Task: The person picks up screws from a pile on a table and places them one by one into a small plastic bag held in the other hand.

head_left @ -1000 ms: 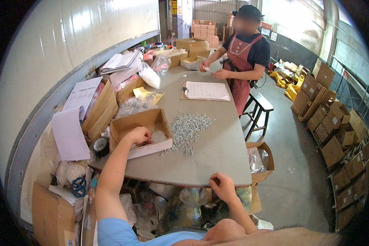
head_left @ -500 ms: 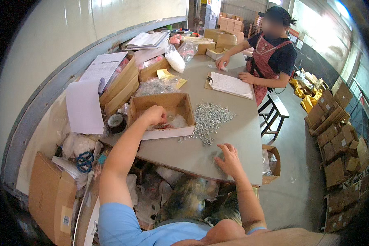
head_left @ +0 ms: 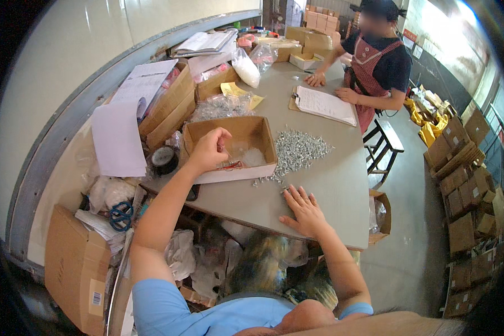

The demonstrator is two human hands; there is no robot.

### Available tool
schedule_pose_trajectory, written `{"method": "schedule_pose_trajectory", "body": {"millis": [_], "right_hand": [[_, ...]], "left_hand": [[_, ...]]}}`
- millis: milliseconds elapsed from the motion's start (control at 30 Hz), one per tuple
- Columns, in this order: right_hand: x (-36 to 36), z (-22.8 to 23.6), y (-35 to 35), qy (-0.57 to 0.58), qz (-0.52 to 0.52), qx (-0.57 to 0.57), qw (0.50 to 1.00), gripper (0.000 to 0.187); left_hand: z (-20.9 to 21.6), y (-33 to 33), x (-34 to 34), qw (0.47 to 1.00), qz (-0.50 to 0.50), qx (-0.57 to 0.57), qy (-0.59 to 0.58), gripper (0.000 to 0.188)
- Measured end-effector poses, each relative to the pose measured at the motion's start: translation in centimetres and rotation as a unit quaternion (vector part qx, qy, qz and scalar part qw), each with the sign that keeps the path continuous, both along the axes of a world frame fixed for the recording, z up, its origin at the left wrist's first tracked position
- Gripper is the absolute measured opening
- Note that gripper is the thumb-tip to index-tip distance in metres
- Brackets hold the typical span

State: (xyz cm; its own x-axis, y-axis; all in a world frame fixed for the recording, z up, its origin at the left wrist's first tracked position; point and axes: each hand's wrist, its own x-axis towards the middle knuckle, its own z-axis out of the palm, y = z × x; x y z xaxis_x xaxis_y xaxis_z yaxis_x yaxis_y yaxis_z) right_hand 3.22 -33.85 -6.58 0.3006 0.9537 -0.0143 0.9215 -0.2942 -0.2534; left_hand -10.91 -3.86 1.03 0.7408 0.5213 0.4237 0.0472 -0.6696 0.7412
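My left hand (head_left: pixel 209 150) hovers over the near edge of an open cardboard box (head_left: pixel 262 141) on the grey table (head_left: pixel 330 190), fingers curled together; whether it holds anything I cannot tell. Inside the box lie clear plastic bags (head_left: pixel 251 157). A pile of small silver screws (head_left: pixel 297 150) is spread on the table right of the box. My right hand (head_left: pixel 303 210) lies flat on the table near the front edge, fingers spread, fingertips by a few stray screws.
Another person in a red apron (head_left: pixel 375 61) stands at the far end with a clipboard (head_left: pixel 323 104). Cardboard boxes (head_left: pixel 168 106), papers and bags of parts line the left side. A tape roll (head_left: pixel 164 159), blue scissors (head_left: pixel 120 215) and a stool (head_left: pixel 383 140) are nearby.
My right hand rose from below the table edge onto the tabletop and now lies flat. My left hand lifted from inside the box to its near edge. The view shifted closer.
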Motion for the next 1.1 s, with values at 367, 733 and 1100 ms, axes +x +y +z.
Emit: {"method": "schedule_pose_trajectory", "body": {"millis": [367,733,1100], "right_hand": [[-0.6,-0.2,-3.1,0.102,-0.143,0.244,0.954,0.053],[-1.0,0.2,-3.1,0.109,-0.150,0.248,0.951,0.035],[-0.8,-1.1,-2.8,0.078,-0.137,0.281,0.947,0.022]], "left_hand": [[-2.9,-13.7,-4.6,0.992,-0.109,-0.019,-0.068,0.014],[-12.9,-19.3,-9.6,0.868,-0.131,-0.469,0.098,0.018],[-21.1,-22.8,-9.8,0.837,-0.237,-0.415,0.265,0.021]]}}
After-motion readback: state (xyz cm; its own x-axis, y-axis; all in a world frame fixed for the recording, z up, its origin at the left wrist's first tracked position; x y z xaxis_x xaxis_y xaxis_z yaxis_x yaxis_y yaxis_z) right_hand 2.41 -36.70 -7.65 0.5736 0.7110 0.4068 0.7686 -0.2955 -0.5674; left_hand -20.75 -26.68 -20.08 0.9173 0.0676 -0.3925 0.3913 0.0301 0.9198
